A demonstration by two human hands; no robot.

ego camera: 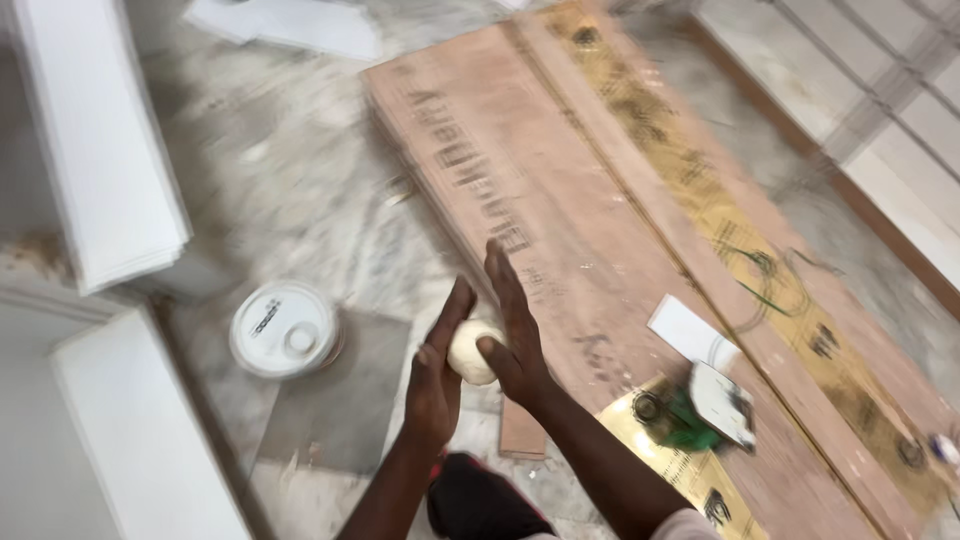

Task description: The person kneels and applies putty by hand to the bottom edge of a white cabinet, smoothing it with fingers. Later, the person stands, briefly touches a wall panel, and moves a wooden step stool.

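Left hand point(437, 370) and right hand point(508, 335), palms pressed flat on the pale putty ball point(470, 352), should roll it evenly above the plywood sheet point(560, 200).

The pale lump point(470, 352) pressed between the palms looks matt and doughy, like putty. The plywood sheets point(560, 190) show rough reddish wood. The bucket lid point(284, 327) is smooth white plastic, the floor point(290, 180) polished veined stone, and the stacked white boards point(100, 140) matt.

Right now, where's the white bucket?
In the head view, the white bucket sits lower left on the marble floor, left of the left hand and the plywood sheets.
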